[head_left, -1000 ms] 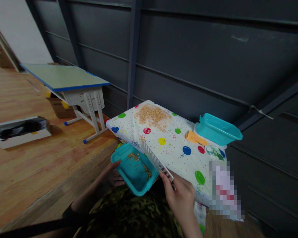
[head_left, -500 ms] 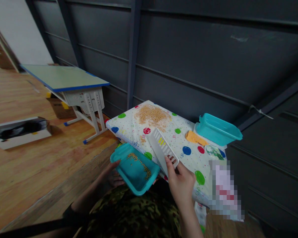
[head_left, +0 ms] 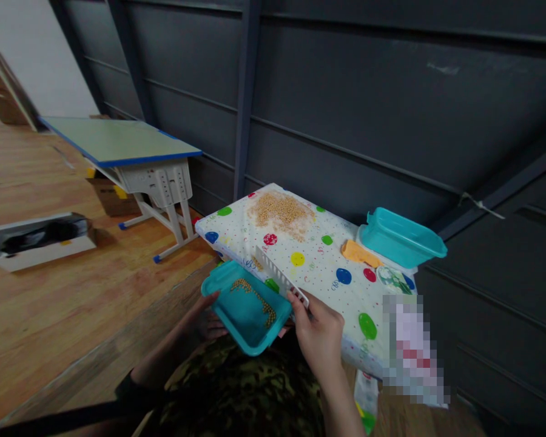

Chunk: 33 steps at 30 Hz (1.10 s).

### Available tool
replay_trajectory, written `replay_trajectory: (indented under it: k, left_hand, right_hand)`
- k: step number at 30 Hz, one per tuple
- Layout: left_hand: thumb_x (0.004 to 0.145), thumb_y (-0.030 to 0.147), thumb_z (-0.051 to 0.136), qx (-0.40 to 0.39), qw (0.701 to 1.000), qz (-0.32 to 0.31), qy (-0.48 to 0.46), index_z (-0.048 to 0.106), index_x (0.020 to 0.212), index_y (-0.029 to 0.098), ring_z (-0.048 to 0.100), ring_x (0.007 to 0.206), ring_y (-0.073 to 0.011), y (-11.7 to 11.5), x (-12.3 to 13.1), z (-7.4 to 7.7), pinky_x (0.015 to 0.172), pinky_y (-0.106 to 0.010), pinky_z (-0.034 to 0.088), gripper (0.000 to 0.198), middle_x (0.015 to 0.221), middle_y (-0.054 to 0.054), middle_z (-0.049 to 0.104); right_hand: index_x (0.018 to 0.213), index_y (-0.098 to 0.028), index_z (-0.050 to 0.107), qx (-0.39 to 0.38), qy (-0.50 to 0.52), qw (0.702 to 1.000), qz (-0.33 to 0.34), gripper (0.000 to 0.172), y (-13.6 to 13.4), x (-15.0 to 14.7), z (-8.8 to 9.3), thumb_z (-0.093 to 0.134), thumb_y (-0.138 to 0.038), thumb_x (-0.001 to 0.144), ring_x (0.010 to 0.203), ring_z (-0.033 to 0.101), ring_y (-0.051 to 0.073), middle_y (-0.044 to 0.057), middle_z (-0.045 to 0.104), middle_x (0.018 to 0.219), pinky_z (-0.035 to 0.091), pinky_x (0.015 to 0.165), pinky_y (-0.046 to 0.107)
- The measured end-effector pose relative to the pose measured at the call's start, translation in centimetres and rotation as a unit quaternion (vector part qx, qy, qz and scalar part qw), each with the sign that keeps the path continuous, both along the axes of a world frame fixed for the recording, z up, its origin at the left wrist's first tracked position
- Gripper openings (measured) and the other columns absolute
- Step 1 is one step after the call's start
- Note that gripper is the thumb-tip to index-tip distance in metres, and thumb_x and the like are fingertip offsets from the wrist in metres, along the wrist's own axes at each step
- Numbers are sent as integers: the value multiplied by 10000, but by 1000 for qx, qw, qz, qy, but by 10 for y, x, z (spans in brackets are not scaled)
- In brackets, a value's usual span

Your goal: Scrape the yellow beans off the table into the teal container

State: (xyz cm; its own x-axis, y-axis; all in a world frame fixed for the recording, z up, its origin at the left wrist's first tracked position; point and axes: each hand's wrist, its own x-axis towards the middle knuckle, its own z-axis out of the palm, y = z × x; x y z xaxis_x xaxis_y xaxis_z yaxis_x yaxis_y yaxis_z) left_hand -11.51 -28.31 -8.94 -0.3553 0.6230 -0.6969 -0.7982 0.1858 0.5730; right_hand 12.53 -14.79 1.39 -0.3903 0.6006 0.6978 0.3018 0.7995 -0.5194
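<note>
My left hand (head_left: 209, 318) grips the near left rim of a teal plastic tray (head_left: 250, 349), its thumb over the edge. The tray is held just below the table's front edge, with a band of yellowish soybeans (head_left: 257, 297) across its floor. In my right hand (head_left: 321, 331) is a white slotted plastic piece (head_left: 279, 278), pinched at its near end and turned on edge. Its long side comes down near the table edge, beside a few beans (head_left: 257, 262). Farther back, a large pile of soybeans (head_left: 282, 212) lies spread on the polka-dot tablecloth (head_left: 318, 261).
Back right on the table stand a teal basin (head_left: 403, 240), an orange cloth (head_left: 359, 252) and a green-and-white packet (head_left: 394, 279). A blurred-out item (head_left: 412, 346) hangs at the right corner. Behind rises a dark panelled wall (head_left: 368, 109); a desk (head_left: 127, 139) stands left.
The slotted piece has tipped from showing its face to standing nearly on edge, and has shifted left toward the tray with my right hand. The left hand and tray have barely moved.
</note>
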Motion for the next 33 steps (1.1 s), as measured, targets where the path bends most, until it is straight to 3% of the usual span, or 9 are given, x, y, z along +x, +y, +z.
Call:
replay_trajectory:
  k: [5,10,14,22,26,33]
  left_hand:
    - [1168,326,666,-49,997,13,56,505,1687,98,852,672,-317,5,6,12,606,-367,716,590,730,-39,765]
    - [1164,335,682,3,997,-2,76,490,1677,98,876,727,-304,-2,11,22,686,-372,749,597,782,-46,801]
    - [1158,333,691,2,997,-1,75,500,1638,119,870,714,-292,-4,13,26,680,-363,746,560,779,-46,811]
    - [1157,359,680,-20,998,-9,64,619,1462,105,870,734,-306,-1,7,12,686,-382,747,402,835,-98,830]
    - [1181,333,616,-19,998,-2,61,568,1587,175,855,685,-299,1,3,5,671,-392,740,439,800,-62,815]
    - [1221,333,501,-39,998,-6,42,508,1670,142,855,695,-319,8,1,4,673,-403,733,488,785,-85,828]
  right_hand:
    - [1086,-188,961,-36,-5,999,37,321,-10,5,-2,683,-317,1180,553,781,205,24,823,666,622,602,257]
    - [940,-205,951,10,-3,1000,-5,435,-16,8,-1,685,-428,1201,418,606,162,16,748,569,530,501,256]
    - [747,-208,873,27,-1,1000,-15,521,-18,9,0,693,-394,1199,371,516,135,16,725,544,486,473,253]
    - [656,-219,809,26,5,1000,-1,569,-24,10,3,691,-342,1199,384,547,131,22,746,575,487,476,249]
    - [660,-222,813,24,8,1000,8,556,-27,12,7,696,-323,1194,397,568,132,13,747,583,509,502,245]
    - [652,-216,775,44,29,999,-4,547,-21,5,2,713,-316,1186,381,513,120,0,705,543,455,467,245]
